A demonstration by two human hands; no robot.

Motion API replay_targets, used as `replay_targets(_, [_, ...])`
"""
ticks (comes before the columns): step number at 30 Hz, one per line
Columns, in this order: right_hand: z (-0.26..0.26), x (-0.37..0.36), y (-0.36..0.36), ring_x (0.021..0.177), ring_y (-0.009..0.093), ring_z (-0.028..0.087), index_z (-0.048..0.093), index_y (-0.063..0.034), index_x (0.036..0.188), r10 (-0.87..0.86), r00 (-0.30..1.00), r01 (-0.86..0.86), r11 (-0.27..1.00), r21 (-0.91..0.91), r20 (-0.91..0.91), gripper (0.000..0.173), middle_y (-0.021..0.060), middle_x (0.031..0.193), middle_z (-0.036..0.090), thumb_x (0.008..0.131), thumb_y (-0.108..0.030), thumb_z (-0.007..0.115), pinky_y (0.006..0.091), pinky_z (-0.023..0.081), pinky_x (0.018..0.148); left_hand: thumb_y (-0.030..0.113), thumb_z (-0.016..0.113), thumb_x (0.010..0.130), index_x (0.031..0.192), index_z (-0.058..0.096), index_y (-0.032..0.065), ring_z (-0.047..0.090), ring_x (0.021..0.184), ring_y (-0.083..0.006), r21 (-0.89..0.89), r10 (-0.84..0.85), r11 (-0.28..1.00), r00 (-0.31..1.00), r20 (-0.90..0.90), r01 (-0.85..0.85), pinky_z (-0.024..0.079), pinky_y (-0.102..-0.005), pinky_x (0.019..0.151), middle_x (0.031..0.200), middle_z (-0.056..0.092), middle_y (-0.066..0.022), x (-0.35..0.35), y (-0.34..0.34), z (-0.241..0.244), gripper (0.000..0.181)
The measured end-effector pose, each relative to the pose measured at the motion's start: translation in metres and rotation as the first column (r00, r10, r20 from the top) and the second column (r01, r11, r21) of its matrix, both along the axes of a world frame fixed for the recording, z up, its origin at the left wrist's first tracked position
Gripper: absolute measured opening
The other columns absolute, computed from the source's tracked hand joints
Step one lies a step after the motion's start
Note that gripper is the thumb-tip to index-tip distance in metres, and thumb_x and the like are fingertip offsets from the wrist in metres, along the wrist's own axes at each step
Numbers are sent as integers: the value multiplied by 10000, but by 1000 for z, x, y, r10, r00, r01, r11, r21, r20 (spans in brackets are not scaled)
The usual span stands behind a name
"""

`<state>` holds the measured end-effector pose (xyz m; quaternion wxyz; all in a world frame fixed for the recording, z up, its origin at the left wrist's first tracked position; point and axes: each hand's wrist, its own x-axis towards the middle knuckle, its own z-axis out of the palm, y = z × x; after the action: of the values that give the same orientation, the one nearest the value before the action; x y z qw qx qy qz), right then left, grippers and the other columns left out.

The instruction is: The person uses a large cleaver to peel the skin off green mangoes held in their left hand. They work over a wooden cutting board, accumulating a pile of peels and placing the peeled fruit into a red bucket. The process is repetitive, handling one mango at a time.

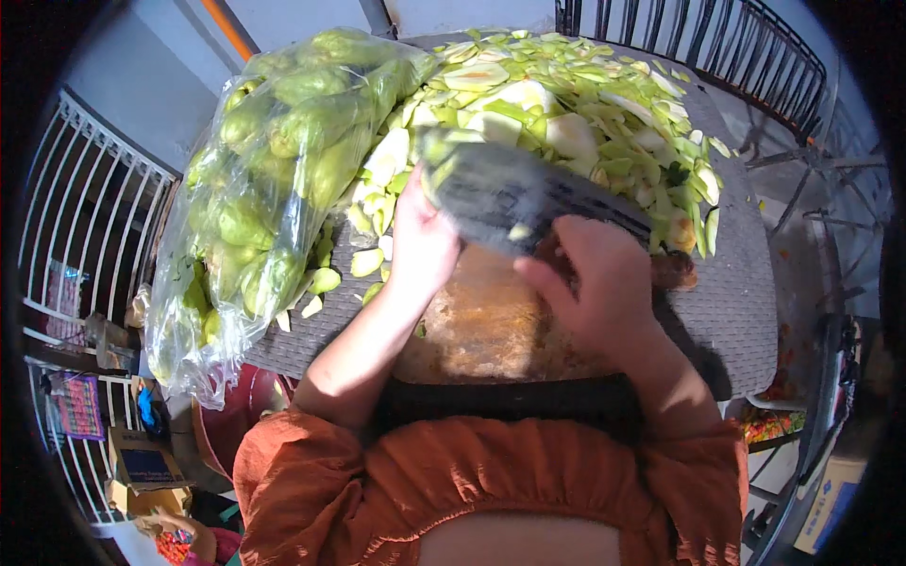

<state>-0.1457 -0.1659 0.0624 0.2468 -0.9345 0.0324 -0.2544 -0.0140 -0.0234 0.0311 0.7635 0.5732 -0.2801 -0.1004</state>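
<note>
My left hand (429, 223) is closed around a pale green chayote (440, 157), blurred and mostly hidden behind a broad dark blade. That blade belongs to a cleaver (506, 194), motion-blurred, with a small pale slice stuck to its face. My right hand (601, 276) grips the cleaver, and its fingers hide the hold. Both hands are above a worn wooden chopping board (488, 318). Beyond them spreads a heap of sliced chayote (566, 92).
A clear plastic bag (283, 163) of whole chayotes fills the left of the grey woven-topped table (722, 311). Below it stands a red tub (233, 424). White metal railings (92, 205) are at left, and a dark rack (701, 49) is at back right. Another person's arm (202, 541) shows lower left.
</note>
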Motion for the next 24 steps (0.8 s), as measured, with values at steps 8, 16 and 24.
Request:
replay_targets(8, [8,-3,-72,581,145,519,575,-11,861,-268,963,227,856,465,23,325,84,649,569,916,-329,540,295,421,561,121,620,869,1186,507,7,616,922,-181,-159,-135,982,969,-207,102,541,-315,715,1063,618,-99,9,-2,6,355])
replay_targets(16, [17,-10,-20,550,74,490,500,-39,1113,51,973,-215,543,811,223,264,36,671,558,961,-254,486,221,401,506,130,655,846,1189,516,5,621,941,-187,-50,-258,966,957,-136,253,539,-331,790,1059,619,-97,6,-1,-3,390])
replay_targets(24, [10,-11,-18,494,102,493,500,-48,1019,55,979,-199,436,878,195,294,57,644,533,1006,-311,368,228,410,448,220,600,902,1198,550,-10,611,932,-141,-189,-256,958,938,-235,214,486,-280,834,1033,639,-62,-1,-2,3,378])
